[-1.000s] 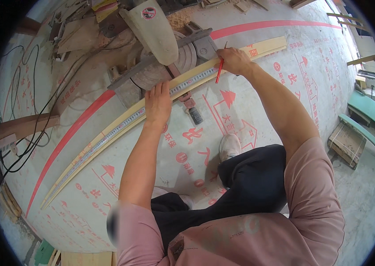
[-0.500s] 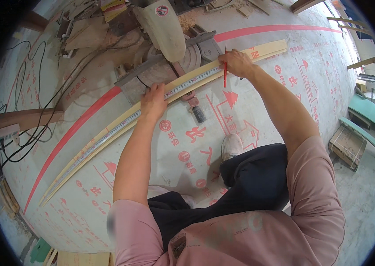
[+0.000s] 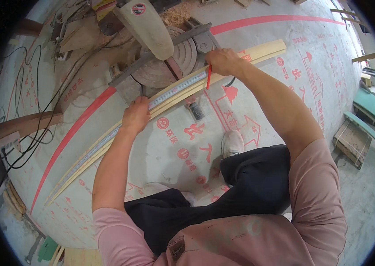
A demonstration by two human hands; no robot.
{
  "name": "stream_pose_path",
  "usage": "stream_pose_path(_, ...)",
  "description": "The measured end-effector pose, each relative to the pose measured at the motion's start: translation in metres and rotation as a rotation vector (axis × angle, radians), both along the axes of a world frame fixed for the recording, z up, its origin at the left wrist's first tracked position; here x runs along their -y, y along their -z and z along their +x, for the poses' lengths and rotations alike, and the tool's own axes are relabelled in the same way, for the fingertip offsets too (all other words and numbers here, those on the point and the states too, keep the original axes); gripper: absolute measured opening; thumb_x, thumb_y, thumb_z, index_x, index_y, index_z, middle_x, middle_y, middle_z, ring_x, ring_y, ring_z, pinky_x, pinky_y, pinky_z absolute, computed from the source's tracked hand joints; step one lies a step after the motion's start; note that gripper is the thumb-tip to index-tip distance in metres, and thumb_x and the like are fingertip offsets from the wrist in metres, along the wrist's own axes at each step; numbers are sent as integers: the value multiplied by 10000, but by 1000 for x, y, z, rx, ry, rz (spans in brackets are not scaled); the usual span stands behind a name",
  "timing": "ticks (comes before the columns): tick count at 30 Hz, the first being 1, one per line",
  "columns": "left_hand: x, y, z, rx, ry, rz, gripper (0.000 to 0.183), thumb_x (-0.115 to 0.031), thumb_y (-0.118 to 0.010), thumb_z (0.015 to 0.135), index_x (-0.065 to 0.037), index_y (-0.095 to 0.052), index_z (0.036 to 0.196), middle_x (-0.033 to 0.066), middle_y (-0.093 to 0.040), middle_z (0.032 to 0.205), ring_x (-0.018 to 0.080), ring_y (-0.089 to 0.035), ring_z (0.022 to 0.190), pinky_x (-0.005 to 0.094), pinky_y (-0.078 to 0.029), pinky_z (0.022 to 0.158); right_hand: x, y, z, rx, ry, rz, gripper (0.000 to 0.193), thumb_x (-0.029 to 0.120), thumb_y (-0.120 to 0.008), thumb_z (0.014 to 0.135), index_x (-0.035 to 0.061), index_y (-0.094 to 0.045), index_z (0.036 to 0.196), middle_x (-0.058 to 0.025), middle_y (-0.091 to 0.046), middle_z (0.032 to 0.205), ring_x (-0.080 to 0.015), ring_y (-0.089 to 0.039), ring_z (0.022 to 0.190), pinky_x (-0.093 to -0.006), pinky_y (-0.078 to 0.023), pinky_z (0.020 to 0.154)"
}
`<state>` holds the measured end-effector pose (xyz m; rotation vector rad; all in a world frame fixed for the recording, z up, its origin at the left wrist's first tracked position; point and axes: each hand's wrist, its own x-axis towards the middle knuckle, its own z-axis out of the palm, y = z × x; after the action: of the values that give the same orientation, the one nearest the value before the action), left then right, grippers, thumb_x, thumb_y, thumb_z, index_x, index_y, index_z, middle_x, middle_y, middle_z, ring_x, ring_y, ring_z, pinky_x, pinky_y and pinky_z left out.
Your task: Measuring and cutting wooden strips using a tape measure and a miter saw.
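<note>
A long pale wooden strip (image 3: 265, 52) with lengthwise grooves runs slantwise across the front of a miter saw (image 3: 152, 33). Along it lies the blade of a measuring tape (image 3: 180, 88), its scale facing up. My left hand (image 3: 136, 115) is closed over the strip and the tape, left of the saw's round base. Closer to the strip's right end, my right hand (image 3: 225, 62) is closed, with a red pencil (image 3: 209, 76) pointing down from its fingers across the strip's edge. Its fingertips are partly hidden, and a small dark curved piece shows under the wrist.
Wood offcuts (image 3: 81, 33) and sawdust (image 3: 183, 17) lie around the saw. Black cables (image 3: 41, 128) trail at the left by a wooden beam (image 3: 28, 123). Printed sheeting with red markings (image 3: 192, 177) covers the floor. Green boards (image 3: 371, 108) and a bundle (image 3: 351, 138) stand at the right.
Both hands have shifted left in view, the left one also toward me. The strip now sits further from the saw's fence. The view has moved a little, too.
</note>
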<state>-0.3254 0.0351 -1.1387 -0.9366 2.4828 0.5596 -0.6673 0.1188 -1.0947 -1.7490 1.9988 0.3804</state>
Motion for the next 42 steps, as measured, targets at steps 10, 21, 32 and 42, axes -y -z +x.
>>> stream_pose_path(10,34,-17,73,-34,-152,255,688,-359,-821,763,-89,-548,1334,152,-560,1363,342,-514,1286,443,-417,1093,11,21,36,103,-271,-31,208,208,-613,899,135,-740,1046,-138,-693,1122,-329,-678,1072,-449,-570,843)
stream_pose_path(21,-12,-68,161,-393,-102,-206,489,-406,-736,808,-55,-641,1135,156,-615,1197,346,-549,1190,447,-429,1014,11,12,28,313,-225,-68,147,79,-562,868,48,-667,965,-218,-674,973,-440,-619,981,-512,-494,826)
stream_pose_path(32,30,13,203,-124,-318,-1,725,-338,-800,770,-97,-525,1396,120,-549,1417,297,-478,1347,494,-292,1139,23,-4,39,272,-169,-103,122,103,-554,875,22,-634,920,-231,-647,909,-444,-627,910,-495,-488,758)
stream_pose_path(42,50,4,195,14,-88,114,669,-390,-823,714,-135,-612,1295,111,-631,1269,286,-573,1228,464,-357,1082,22,-44,69,293,-194,-79,87,95,-566,855,11,-591,855,-233,-627,835,-450,-620,838,-485,-475,701)
